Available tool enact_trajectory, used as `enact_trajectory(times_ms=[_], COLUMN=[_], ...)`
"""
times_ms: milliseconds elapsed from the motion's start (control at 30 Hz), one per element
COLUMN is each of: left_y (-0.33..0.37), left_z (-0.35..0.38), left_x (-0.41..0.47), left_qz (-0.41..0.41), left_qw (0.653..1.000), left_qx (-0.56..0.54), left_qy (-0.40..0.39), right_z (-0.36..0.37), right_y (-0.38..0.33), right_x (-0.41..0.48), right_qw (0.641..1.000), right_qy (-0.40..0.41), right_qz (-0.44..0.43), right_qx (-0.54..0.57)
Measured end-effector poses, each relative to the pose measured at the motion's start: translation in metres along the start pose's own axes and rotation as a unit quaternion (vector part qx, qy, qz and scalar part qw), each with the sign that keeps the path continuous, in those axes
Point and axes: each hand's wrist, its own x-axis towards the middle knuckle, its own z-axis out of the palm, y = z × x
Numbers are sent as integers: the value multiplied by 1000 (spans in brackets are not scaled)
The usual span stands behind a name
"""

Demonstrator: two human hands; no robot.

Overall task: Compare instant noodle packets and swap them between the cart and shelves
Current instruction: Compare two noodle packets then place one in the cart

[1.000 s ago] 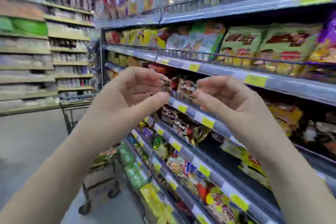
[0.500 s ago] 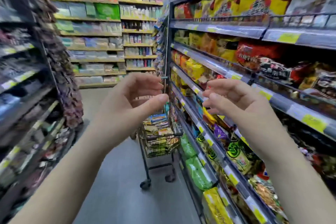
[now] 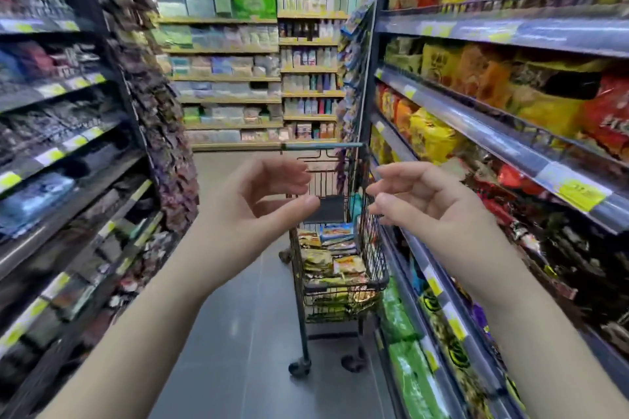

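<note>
While empty, two hands [image 3: 253, 211] [image 3: 430, 211], one cart [image 3: 373, 248].

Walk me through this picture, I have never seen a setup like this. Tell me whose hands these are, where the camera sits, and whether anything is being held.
There is no machine here. A person in a supermarket wears one wide-angle camera on the head, looking forward and down, so you see their own two arms reaching into the frame. The left hand and the right hand are raised in front of the camera, fingers loosely curled, facing each other with a gap between them. Neither holds anything. Beyond them stands a wire shopping cart with a pile of noodle packets in its basket. It is parked close to the shelves on the right, which are stocked with more bright packets. Darker shelves line the left side.
</note>
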Motion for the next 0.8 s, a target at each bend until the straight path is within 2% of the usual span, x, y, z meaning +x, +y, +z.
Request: enact_trajectory(times_ms=[267, 600, 800], left_y=[-97, -220, -285], left_z=[-20, -87, -88], left_x=[98, 256, 320], left_qz=[-38, -80, -125], left_qw=[999, 996, 989], left_qx=[-34, -45, -60], left_qy=[-3, -16, -42], right_z=[13, 48, 55], right_y=[79, 170, 225], right_x=[109, 271, 338], right_qw=[999, 994, 989], right_qy=[3, 24, 23], right_qz=[41, 104, 145], right_qx=[-2, -16, -8])
